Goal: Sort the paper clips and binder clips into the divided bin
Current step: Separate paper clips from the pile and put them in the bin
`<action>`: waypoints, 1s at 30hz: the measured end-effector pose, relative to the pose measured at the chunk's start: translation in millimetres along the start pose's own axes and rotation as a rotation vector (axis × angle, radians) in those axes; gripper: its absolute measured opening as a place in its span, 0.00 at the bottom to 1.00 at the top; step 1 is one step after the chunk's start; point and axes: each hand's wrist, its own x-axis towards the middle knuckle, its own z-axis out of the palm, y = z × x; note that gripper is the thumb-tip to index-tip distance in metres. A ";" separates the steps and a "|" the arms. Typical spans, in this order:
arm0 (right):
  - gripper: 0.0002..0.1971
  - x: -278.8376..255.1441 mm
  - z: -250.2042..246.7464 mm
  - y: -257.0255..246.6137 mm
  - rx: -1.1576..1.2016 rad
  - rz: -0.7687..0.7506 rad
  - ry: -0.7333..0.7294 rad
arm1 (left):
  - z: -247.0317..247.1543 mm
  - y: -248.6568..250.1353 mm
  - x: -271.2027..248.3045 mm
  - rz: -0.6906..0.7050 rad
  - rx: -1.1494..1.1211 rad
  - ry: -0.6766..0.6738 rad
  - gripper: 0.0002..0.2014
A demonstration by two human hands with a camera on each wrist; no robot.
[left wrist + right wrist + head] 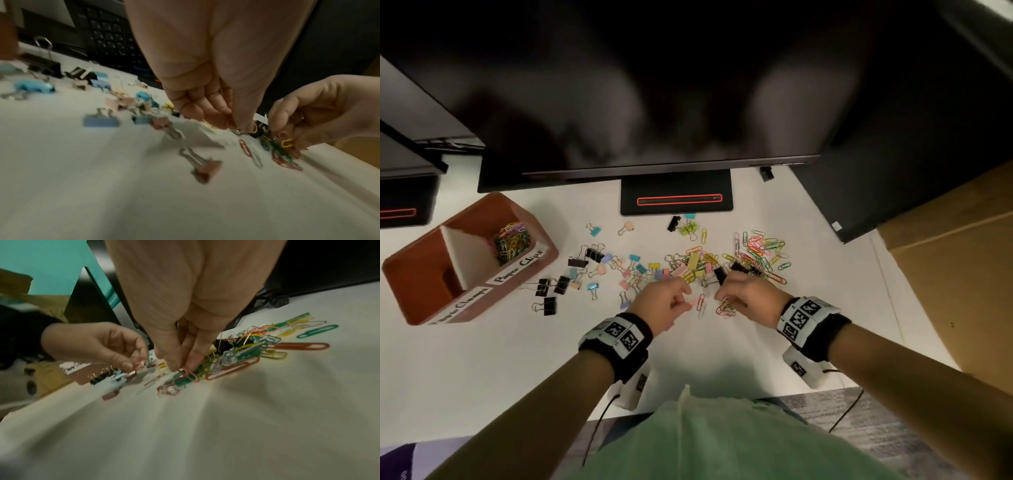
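1. White desk (482,359): divided bin (421,274) far left, paper clips in its rear compartment.
2. Loose clip pile (705,263) mid-desk.
3. L hand (664,301) pinches pink paper clip (254,128).
4. R hand (746,294) pinches clips (190,374) at pile's near edge.

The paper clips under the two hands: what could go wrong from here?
1. The paper clips under the right hand lie tangled, so lifting one may drag others.
2. Binder clips are mixed into the pile and could come along.
3. The divided bin sits far left; clips may drop on the way.
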 end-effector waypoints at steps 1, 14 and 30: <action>0.14 -1.5 2.7 0.0 -0.031 -0.026 -0.014 | 6.3 3.3 1.3 -0.016 -0.009 -0.017 0.11; 0.12 10.9 4.3 3.4 -0.243 -0.053 -0.041 | 35.8 6.6 18.9 -0.024 0.179 0.064 0.06; 0.08 25.7 -9.1 -4.1 -0.260 0.064 -0.210 | 19.2 -5.3 17.9 -0.093 0.097 0.190 0.18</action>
